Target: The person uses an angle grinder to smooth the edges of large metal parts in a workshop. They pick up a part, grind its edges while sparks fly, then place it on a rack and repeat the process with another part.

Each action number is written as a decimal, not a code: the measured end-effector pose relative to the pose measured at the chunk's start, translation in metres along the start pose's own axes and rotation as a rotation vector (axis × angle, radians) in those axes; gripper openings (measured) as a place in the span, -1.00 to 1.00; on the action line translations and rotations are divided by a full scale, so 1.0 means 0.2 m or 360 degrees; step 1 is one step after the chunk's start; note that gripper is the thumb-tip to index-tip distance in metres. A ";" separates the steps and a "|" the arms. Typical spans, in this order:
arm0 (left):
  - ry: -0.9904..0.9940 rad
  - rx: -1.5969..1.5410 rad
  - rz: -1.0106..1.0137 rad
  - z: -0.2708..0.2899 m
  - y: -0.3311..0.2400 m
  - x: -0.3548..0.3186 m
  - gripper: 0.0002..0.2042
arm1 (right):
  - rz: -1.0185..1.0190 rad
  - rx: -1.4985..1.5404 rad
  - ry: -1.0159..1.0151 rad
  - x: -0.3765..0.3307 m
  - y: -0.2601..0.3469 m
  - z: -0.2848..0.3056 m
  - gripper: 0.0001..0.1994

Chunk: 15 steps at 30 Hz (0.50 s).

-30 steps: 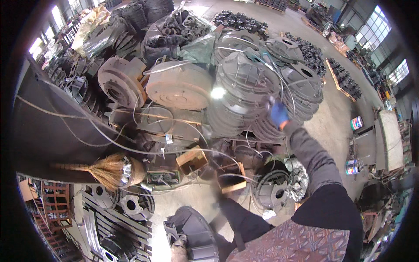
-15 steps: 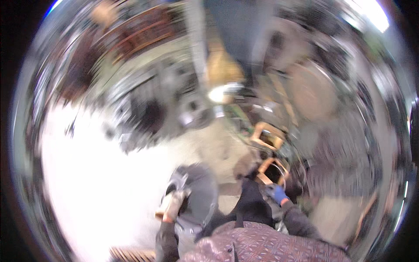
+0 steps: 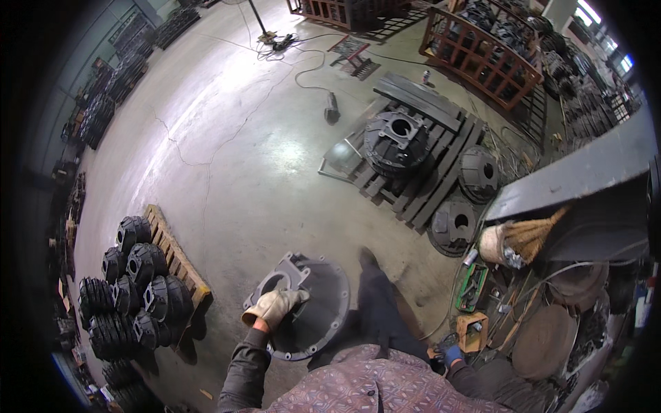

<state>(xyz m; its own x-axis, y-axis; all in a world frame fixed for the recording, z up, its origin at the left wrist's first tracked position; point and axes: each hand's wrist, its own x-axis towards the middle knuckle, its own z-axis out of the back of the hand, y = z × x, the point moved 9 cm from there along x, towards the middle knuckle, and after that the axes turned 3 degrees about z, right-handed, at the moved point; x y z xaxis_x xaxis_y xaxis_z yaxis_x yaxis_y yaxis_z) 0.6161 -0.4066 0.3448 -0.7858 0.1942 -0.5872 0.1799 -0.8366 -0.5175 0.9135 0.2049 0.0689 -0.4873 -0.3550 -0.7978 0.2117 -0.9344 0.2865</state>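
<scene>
Near six o'clock, leaning a little toward seven, your left hand [image 3: 275,308], in a pale glove, has its fingers wrapped over the edge of the bell housing [image 3: 317,313], beside the opening at its narrow end. That grey casting sits tilted, close to your dark trouser leg [image 3: 385,311]; expect it to be heavy and rigid, with smooth walls that could slide under a glove. Better to bear its weight at the opening's collar and the bolt-holed flange than on the sloping side. Toward five o'clock, your right hand [image 3: 453,354], gloved in blue, is low beside a wooden box [image 3: 472,321]; it shows small and dark, so whether it pinches anything I cannot tell. Farther out, similar housings [image 3: 165,299] crowd a wooden pallet [image 3: 172,248] at eight o'clock
</scene>
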 end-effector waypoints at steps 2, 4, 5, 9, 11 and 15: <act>-0.0033 -0.0304 0.0165 0.11 0.27 0.00 -0.71 | -0.0088 0.0157 0.0033 0.14 -0.11 0.12 -0.76; -0.0067 -0.0099 0.0216 0.20 0.49 0.06 -0.69 | -0.0287 0.0493 0.0121 0.26 -0.21 0.20 -0.76; -0.0095 0.0046 0.0177 0.23 0.58 0.08 -0.69 | -0.0119 0.0181 0.0106 0.32 -0.20 0.33 -0.75; -0.0037 0.0181 0.0517 0.39 1.00 0.13 -0.58 | -0.0063 -0.0268 0.0350 0.56 -0.27 0.88 -0.72; -0.0025 0.0101 0.0605 0.53 1.12 0.19 -0.58 | 0.0008 -0.0358 0.0105 0.81 -0.30 1.35 -0.74; 0.0032 -0.0072 0.1064 0.85 1.38 0.27 -0.51 | 0.0201 -0.0919 -0.0001 1.61 -0.31 2.42 -0.72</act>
<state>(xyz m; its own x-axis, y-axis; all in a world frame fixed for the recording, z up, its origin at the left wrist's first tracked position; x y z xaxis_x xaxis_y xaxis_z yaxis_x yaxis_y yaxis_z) 0.5233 -0.7144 0.2749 -0.4853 -0.3488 -0.8018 0.6494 -0.7578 -0.0634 0.3331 0.1346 0.0505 -0.4290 -0.4627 -0.7758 0.6947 -0.7179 0.0440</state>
